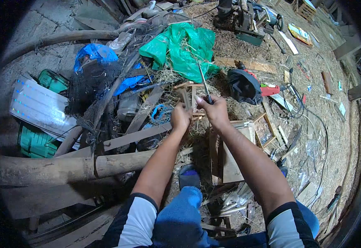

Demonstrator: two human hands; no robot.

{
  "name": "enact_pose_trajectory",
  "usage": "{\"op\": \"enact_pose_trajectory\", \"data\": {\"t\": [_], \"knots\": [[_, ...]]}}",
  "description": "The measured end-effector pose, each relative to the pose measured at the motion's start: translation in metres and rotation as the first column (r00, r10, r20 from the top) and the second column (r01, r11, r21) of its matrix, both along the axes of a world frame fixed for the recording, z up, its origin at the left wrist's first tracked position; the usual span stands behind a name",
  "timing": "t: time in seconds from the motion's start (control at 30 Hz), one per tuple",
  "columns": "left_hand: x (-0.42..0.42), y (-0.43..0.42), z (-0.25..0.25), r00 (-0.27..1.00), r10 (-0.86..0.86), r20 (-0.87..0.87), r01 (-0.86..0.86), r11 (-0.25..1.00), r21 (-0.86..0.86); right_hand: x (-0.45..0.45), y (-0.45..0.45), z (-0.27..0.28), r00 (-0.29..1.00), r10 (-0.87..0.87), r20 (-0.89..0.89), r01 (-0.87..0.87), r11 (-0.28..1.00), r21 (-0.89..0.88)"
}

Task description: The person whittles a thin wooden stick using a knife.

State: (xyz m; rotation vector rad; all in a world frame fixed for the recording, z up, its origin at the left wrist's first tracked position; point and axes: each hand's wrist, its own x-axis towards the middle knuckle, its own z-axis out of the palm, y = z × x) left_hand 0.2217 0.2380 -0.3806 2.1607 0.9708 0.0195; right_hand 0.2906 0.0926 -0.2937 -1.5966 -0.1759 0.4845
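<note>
My right hand (214, 110) is closed around the dark handle of a long, thin-bladed tool (203, 78), its metal blade pointing up and away from me. Close beside it, my left hand (181, 117) grips a small strip of wood (185, 97), blurred at its upper end. Just beyond both hands, small wooden pieces (194, 91) form a frame-like shape on the straw-covered ground. Below my right forearm stands a wooden box (233, 159), partly hidden by the arm. A small wooden frame (265, 130) leans or lies beside the box.
A green plastic sheet (180, 47) lies ahead. To the right are a red power tool (269, 90) with a black bag (243, 86) and loose cables. A thick bamboo pole (44, 170) crosses the left, near green crates (35, 140). Wood scraps litter the ground.
</note>
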Motion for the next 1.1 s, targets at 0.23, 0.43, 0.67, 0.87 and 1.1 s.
{"op": "enact_pose_trajectory", "data": {"t": [0.23,0.43,0.67,0.87,1.1], "knots": [[-0.054,0.017,0.022,0.984,-0.064,-0.164,0.097,0.974,0.204,-0.013,-0.023,-0.01,0.998,0.021,0.06,-0.012,0.991,-0.134],[-0.02,0.006,0.003,0.927,-0.235,0.291,0.102,0.908,0.406,-0.015,-0.03,-0.02,0.999,0.014,0.05,-0.007,0.991,-0.136],[0.058,-0.011,-0.003,0.983,-0.181,-0.042,0.185,0.952,0.243,-0.011,-0.04,-0.02,0.998,0.004,0.056,0.001,0.996,-0.091],[0.052,-0.002,0.025,0.992,-0.112,-0.053,0.123,0.948,0.292,-0.006,-0.056,0.013,0.999,-0.03,-0.031,0.026,0.993,-0.119],[0.003,0.026,0.095,0.896,-0.192,0.4,0.292,0.933,-0.208,-0.001,-0.059,0.059,0.998,-0.01,-0.065,0.008,1.0,-0.027]]}}
